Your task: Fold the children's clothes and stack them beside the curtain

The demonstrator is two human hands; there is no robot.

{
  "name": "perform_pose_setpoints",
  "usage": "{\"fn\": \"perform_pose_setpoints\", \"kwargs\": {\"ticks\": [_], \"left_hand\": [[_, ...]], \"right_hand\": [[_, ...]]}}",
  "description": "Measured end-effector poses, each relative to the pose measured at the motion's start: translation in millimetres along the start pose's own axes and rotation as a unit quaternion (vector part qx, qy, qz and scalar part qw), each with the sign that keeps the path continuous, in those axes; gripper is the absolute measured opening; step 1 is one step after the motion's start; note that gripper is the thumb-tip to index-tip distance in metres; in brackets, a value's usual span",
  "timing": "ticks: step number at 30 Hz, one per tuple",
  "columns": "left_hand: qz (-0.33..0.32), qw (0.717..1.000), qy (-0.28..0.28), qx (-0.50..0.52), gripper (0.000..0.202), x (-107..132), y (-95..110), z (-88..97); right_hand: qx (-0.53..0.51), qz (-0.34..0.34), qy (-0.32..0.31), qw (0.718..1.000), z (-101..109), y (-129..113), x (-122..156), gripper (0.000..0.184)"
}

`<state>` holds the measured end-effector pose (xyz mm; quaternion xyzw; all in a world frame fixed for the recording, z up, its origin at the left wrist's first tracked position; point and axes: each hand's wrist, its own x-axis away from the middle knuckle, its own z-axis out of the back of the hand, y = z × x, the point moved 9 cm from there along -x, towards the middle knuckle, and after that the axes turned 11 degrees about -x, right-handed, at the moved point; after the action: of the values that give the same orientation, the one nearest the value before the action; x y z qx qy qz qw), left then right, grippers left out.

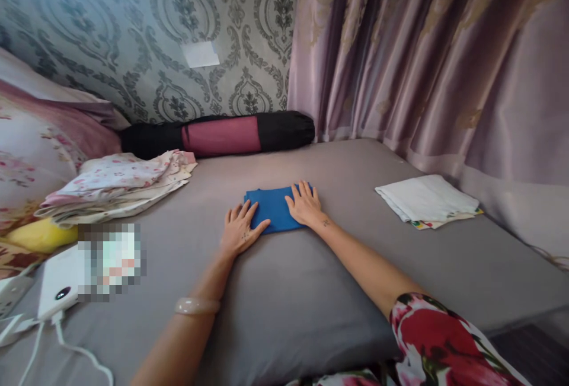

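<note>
A folded blue cloth (pixel 275 208) lies flat on the grey bed sheet (pixel 284 291) in the middle of the view. My left hand (pixel 240 229) rests palm down on the cloth's left edge, fingers spread and flat. My right hand (pixel 304 202) presses flat on the cloth's right part, fingers stretched out. Neither hand grips anything. A pale bangle (pixel 197 306) sits on my left wrist.
A folded white cloth (pixel 427 199) lies at the right near the mauve curtain (pixel 435 60). Floral folded linen (pixel 120 184) is stacked at the left, beside pillows (pixel 35 149). A black and maroon roll bag (pixel 222 134) lies against the wall. White devices with cables (pixel 57 291) sit at the near left.
</note>
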<state>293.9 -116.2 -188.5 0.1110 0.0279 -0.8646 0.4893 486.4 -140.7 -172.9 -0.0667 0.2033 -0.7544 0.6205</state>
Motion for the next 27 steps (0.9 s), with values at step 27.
{"fn": "perform_pose_setpoints", "kwargs": {"ticks": [27], "left_hand": [[0.034, 0.997, -0.072, -0.014, 0.039, -87.3, -22.7, 5.0]], "right_hand": [[0.003, 0.001, -0.089, 0.996, 18.8, 46.7, -52.5, 0.035]]}}
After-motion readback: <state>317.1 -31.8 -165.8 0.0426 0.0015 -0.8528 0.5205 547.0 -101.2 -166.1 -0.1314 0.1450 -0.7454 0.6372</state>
